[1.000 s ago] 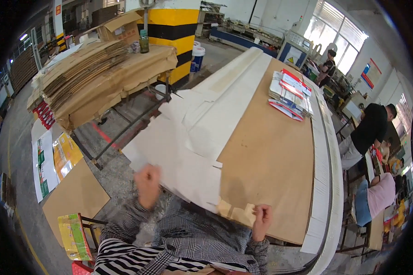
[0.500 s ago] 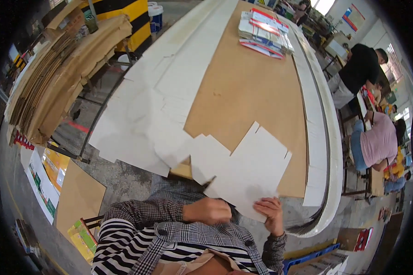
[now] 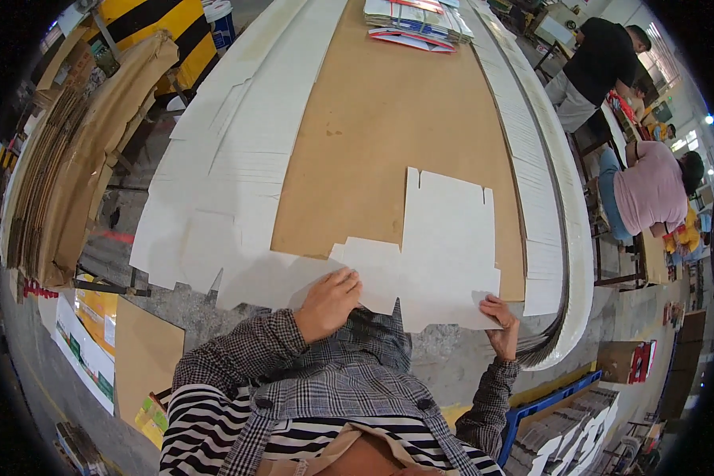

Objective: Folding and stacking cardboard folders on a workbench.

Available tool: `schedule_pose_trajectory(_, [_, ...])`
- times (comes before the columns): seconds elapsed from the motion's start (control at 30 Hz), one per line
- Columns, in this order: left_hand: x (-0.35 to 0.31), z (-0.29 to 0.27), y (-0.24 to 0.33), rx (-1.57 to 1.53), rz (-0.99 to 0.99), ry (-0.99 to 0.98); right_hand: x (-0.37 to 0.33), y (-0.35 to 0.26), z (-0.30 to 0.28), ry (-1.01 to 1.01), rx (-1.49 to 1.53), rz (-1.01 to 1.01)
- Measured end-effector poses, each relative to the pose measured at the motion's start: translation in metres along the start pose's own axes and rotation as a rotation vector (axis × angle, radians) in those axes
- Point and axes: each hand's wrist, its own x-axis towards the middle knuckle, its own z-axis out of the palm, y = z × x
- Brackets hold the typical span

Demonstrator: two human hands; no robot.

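A flat white die-cut cardboard blank (image 3: 448, 238) lies along the near edge of the table, its slotted panel pointing away from me. At the blank's right edge my right hand (image 3: 501, 327) is closed, fingers on top and the thumb side partly hidden. My left hand (image 3: 331, 305) holds the near edge left of the middle, fingers together on the white board, thumb out of sight. More white board (image 3: 254, 278) continues to the left under a shadow; whether it is one piece with the blank I cannot tell.
Brown board (image 3: 389, 119) covers the table's middle, with white sheets (image 3: 238, 151) at left. A bundle of printed folded pieces (image 3: 420, 28) sits at the far end. Cardboard stacks (image 3: 79, 166) stand left. Two people (image 3: 603, 71) work at right. A blue-edged pallet (image 3: 551, 401) lies near right.
The blank has turned from slanted to nearly square with the table. My left hand has moved forward and left onto its near edge; my right hand has shifted right and slightly forward.
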Motion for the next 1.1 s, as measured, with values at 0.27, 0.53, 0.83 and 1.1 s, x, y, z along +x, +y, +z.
schedule_pose_trajectory(0.27, [0.037, 0.018, -0.017, -0.228, -0.495, -0.02, 0.036, -0.001, 0.015, 0.107, -0.097, 0.426])
schedule_pose_trajectory(0.53, [0.06, 0.071, 0.036, -0.142, -0.29, 0.018, 0.042, -0.032, 0.078, 0.059, -0.151, -0.023])
schedule_pose_trajectory(0.83, [0.038, 0.07, 0.054, -0.013, -0.105, -0.021, 0.055, -0.052, 0.097, -0.118, -0.111, -0.196])
schedule_pose_trajectory(1.1, [0.03, 0.073, 0.05, 0.189, -0.117, -0.132, -0.026, -0.114, 0.162, 0.29, 0.621, 0.483])
